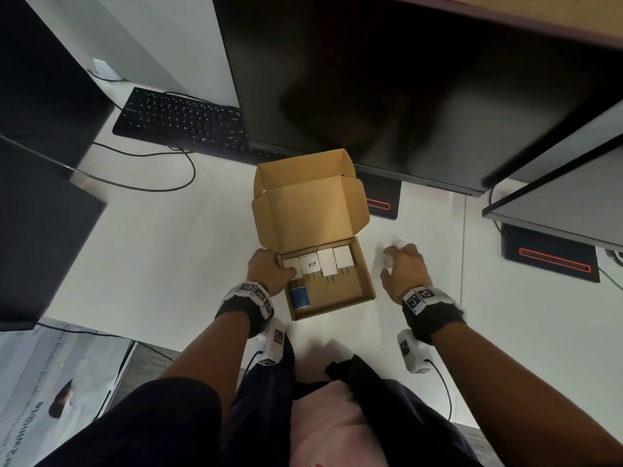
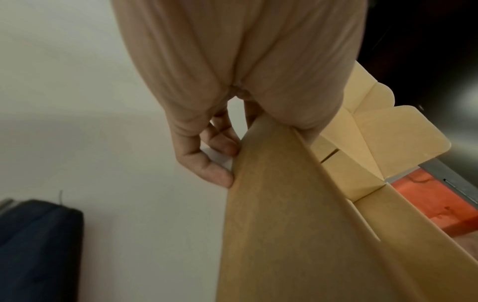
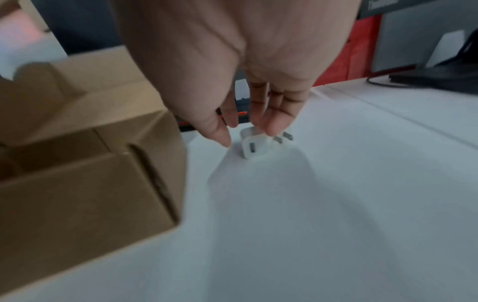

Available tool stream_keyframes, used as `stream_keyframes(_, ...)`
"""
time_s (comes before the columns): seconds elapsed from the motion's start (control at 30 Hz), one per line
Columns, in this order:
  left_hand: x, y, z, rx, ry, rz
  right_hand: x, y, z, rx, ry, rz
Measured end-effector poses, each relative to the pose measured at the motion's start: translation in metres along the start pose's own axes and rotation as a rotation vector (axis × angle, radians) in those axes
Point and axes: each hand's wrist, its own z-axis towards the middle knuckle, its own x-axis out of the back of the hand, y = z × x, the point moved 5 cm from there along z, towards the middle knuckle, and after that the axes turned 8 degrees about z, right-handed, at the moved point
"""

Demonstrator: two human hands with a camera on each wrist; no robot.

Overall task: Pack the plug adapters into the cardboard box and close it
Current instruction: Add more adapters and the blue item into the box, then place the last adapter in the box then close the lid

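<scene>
The open cardboard box sits mid-table with its lid standing up. A row of several white plug adapters and one blue adapter lie inside. My left hand grips the box's left wall, fingers pressed on the outside and thumb over the rim. To the right of the box, my right hand hovers over a loose white adapter lying on the table. Its fingers point straight down around the adapter, one tip touching it, the thumb still apart.
A large dark monitor rises just behind the box, with its stand base close by. A second base lies far right. A black keyboard and a cable are back left. Dark blocks line the left edge.
</scene>
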Motion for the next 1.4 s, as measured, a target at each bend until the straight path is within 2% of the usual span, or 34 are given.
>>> stream_keyframes(0.07, 0.0, 0.001, 0.0, -0.004, 0.004, 0.01, -0.002, 0.012, 0.003, -0.052, -0.034, -0.08)
stream_keyframes(0.23, 0.002, 0.001, 0.0, -0.017, 0.01, 0.024, -0.006, 0.015, 0.005, -0.029, 0.008, -0.03)
stream_keyframes(0.33, 0.002, 0.002, 0.0, -0.02, 0.009, 0.019, -0.007, 0.014, 0.002, -0.03, 0.04, 0.054)
stream_keyframes(0.4, 0.001, 0.001, 0.0, -0.018, 0.005, 0.009, 0.002, 0.011, -0.005, -0.028, 0.12, 0.186)
stream_keyframes(0.5, -0.001, 0.0, 0.001, -0.01, -0.003, -0.005, 0.02, -0.009, -0.018, 0.104, 0.252, 0.399)
stream_keyframes(0.57, -0.002, -0.001, 0.002, -0.003, -0.01, -0.018, 0.025, -0.03, -0.028, 0.204, 0.258, 0.476)
stream_keyframes(0.63, -0.002, -0.001, 0.002, -0.002, -0.016, -0.023, 0.024, -0.052, -0.035, 0.258, 0.213, 0.487)
stream_keyframes(0.73, -0.002, -0.003, 0.004, -0.016, -0.006, -0.005, 0.006, -0.082, -0.043, 0.303, 0.056, 0.421)
stream_keyframes(0.87, -0.002, -0.003, 0.005, -0.032, -0.002, 0.021, -0.032, -0.1, -0.048, 0.226, -0.213, 0.333)
stream_keyframes(0.93, -0.003, -0.004, 0.006, -0.035, -0.001, 0.029, -0.044, -0.106, -0.048, 0.196, -0.279, 0.216)
stream_keyframes(1.13, -0.009, -0.012, 0.012, -0.034, -0.034, 0.003, -0.059, -0.116, -0.044, 0.137, -0.268, 0.13)
stream_keyframes(1.4, -0.011, -0.013, 0.014, -0.02, -0.037, -0.015, -0.06, -0.12, -0.045, 0.167, -0.215, 0.141)
